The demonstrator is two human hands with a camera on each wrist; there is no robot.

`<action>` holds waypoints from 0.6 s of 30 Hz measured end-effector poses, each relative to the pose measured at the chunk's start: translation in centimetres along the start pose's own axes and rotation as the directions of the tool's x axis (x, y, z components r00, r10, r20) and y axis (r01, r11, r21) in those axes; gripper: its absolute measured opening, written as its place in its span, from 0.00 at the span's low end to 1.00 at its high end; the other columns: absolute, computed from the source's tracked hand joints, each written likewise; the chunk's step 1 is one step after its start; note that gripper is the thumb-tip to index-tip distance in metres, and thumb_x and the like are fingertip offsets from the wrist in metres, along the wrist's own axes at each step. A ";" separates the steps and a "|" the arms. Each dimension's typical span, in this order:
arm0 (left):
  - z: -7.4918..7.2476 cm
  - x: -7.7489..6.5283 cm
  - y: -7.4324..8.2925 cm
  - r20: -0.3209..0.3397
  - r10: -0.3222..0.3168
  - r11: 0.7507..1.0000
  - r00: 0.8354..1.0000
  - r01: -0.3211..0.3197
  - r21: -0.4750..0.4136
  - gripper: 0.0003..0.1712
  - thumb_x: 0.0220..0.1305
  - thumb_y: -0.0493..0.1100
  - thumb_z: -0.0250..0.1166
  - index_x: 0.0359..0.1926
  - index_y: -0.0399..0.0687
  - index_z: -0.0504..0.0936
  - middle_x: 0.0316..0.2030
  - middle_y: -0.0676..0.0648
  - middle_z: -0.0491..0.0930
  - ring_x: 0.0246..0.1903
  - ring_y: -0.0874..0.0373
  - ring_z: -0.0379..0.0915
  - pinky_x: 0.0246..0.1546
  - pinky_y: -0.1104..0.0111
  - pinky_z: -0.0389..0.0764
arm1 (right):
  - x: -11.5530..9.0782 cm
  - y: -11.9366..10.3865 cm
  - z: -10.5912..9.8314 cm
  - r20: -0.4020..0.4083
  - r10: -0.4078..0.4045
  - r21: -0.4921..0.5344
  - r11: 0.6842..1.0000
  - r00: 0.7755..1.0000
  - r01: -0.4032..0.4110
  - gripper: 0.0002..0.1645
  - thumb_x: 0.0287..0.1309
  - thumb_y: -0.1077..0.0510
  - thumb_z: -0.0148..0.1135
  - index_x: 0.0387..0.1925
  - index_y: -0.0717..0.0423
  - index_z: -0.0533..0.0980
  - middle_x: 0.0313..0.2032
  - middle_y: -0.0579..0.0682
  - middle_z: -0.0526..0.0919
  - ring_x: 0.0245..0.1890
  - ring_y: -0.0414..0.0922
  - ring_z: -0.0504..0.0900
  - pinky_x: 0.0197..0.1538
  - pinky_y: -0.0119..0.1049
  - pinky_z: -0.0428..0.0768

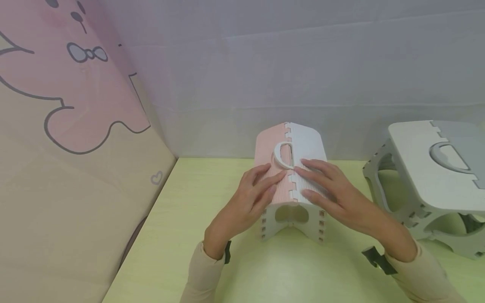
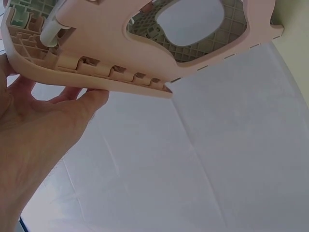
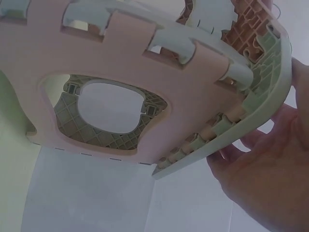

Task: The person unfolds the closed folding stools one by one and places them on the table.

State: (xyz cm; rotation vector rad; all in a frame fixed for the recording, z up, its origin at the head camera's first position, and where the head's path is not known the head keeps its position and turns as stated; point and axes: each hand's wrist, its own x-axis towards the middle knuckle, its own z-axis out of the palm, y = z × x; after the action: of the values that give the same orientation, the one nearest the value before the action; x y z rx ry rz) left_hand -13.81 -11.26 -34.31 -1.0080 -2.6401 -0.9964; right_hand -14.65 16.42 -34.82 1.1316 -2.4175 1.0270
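Note:
A small folding step stool, half pink and half white on top, stands on the table in the middle of the head view. Its top peaks along the toothed centre hinge, and both halves slope down to the sides. A white loop handle stands out at the hinge. My left hand rests spread fingers on the pink half, while my right hand lays its fingers on the white half. From below, the left wrist view shows the pink leg panel; the right wrist view shows the white rim beside my fingers.
A second folding stool, white and grey, stands unfolded on the right. The pale yellow-green table meets a grey sheet at the back. A cream curtain with a pink cartoon animal hangs at the left.

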 end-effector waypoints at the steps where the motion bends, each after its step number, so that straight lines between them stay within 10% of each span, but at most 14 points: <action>1: 0.0 0.0 0.0 0.000 -0.001 1.000 1.000 0.001 0.002 0.24 0.82 0.45 0.51 0.74 0.56 0.71 0.74 0.40 0.58 0.76 0.49 0.50 0.71 0.52 0.66 | 0.0 0.0 0.0 0.002 0.003 -0.001 1.000 1.000 -0.003 0.36 0.68 0.62 0.64 0.75 0.50 0.68 0.74 0.55 0.64 0.73 0.56 0.60 0.73 0.36 0.58; 18: 0.7 0.1 -0.1 -0.052 0.065 0.996 0.997 -0.061 0.067 0.22 0.80 0.41 0.52 0.70 0.50 0.76 0.71 0.35 0.62 0.74 0.45 0.52 0.73 0.52 0.63 | 0.1 0.0 0.8 -0.002 0.009 -0.062 0.998 1.000 -0.009 0.32 0.70 0.56 0.61 0.74 0.48 0.69 0.73 0.56 0.68 0.73 0.61 0.60 0.67 0.70 0.60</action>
State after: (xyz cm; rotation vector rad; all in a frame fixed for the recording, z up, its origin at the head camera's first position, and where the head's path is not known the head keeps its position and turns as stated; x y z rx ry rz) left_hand -13.93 -10.85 -34.84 -1.0284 -2.5631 -0.9042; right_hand -14.69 15.81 -35.33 1.0993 -2.4375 0.9483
